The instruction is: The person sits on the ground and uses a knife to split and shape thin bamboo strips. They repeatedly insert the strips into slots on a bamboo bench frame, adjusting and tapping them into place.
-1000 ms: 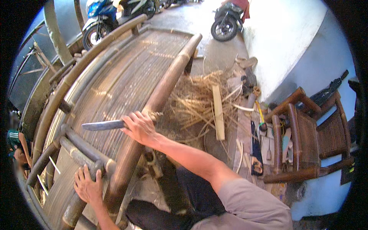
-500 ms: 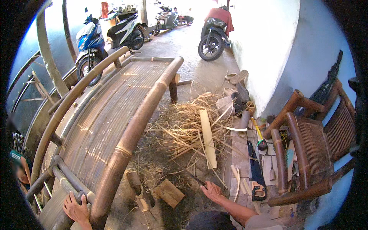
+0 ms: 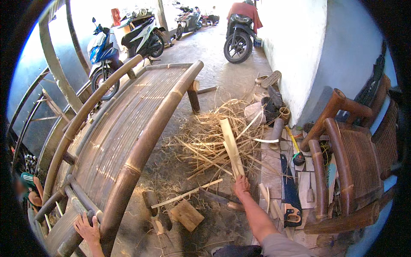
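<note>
My left hand (image 3: 87,229) rests at the near end of a long bamboo bench (image 3: 113,124), its fingers bent over a grey pole of the frame. A pale split bamboo slat (image 3: 231,143) slopes up from my right hand (image 3: 242,186), which is closed on its near end. The slat's far part lies over a heap of bamboo shavings (image 3: 201,150). Just left of my right wrist, a large knife (image 3: 216,197) with a dark blade and wooden handle lies on the floor. A thin bamboo strip (image 3: 187,192) crosses the floor beside a wooden block (image 3: 187,215).
At right, a handsaw (image 3: 291,192) and tape measure (image 3: 297,158) lie near a brown bamboo chair (image 3: 351,162). Shoes (image 3: 269,79) line the white wall. Motorbikes (image 3: 237,36) stand farther back. Another person (image 3: 32,186) in a green top is at the far left edge.
My right hand has left the knife, which now lies on the floor, and moved up to grip the slat. The slat has tilted slightly. My left hand stays on the bench.
</note>
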Demonstrator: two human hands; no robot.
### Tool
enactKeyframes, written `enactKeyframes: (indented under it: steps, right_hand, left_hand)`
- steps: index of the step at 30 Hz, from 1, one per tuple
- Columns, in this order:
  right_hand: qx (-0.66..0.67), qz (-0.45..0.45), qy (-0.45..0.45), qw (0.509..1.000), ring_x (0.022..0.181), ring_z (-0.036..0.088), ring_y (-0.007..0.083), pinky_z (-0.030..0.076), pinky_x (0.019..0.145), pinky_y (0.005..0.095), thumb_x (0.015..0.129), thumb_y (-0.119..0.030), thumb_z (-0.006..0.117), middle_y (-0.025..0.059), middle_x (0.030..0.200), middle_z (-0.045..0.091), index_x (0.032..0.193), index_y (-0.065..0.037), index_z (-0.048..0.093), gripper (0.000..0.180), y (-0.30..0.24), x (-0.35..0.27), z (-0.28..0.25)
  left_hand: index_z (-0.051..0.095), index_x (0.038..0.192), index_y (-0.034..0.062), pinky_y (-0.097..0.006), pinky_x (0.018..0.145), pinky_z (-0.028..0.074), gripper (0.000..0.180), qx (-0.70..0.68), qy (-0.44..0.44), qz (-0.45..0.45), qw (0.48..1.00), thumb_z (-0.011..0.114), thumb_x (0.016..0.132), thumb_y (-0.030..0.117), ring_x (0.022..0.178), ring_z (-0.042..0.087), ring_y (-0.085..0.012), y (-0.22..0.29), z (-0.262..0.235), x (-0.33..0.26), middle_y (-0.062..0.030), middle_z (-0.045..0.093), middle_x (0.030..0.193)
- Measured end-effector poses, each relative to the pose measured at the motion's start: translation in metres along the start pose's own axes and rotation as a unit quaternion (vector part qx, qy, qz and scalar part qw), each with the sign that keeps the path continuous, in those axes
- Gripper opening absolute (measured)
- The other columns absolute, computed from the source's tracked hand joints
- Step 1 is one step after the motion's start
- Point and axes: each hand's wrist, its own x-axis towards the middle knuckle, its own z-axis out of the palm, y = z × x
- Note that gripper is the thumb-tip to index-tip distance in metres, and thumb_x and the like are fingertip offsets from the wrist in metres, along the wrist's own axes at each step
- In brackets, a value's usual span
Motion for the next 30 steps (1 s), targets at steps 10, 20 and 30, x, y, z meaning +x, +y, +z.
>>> enactKeyframes:
  steps: [10,20,30]
  right_hand:
    - [0.585,0.114,0.034,0.802,0.041,0.048,0.0171,0.038,0.037,0.0306,0.102,-0.032,0.056,0.0031,0.061,0.057,0.087,-0.007,0.061,0.030,0.028,-0.006,-0.091]
    - [0.786,0.209,-0.271,0.515,0.038,0.047,0.0127,0.033,0.030,0.0237,0.095,-0.064,0.058,0.0012,0.072,0.062,0.103,-0.006,0.065,0.059,-0.023,-0.185,-0.157]
    - [0.353,-0.151,-0.264,0.885,0.090,0.068,0.0223,0.053,0.082,0.0371,0.098,-0.041,0.064,0.0131,0.094,0.071,0.103,-0.001,0.070,0.040,-0.034,-0.185,-0.114]
  left_hand:
    - [0.060,0.138,0.0071,-0.050,0.118,0.028,0.044,-0.280,0.138,0.058,0.948,0.063,0.099,0.026,0.142,0.037,-0.0371,0.107,-0.032,-0.022,-0.0178,0.042,0.154]
    - [0.056,0.141,0.0024,-0.035,0.097,0.049,0.054,-0.671,-0.343,0.061,0.654,0.055,0.103,0.040,0.114,0.062,-0.0205,0.343,-0.053,-0.091,-0.0121,0.069,0.121]
    - [0.068,0.112,0.0005,-0.041,0.071,0.058,0.049,-0.800,-0.336,-0.140,0.477,0.062,0.098,0.047,0.084,0.072,-0.0233,0.350,-0.043,-0.085,-0.0128,0.074,0.095]
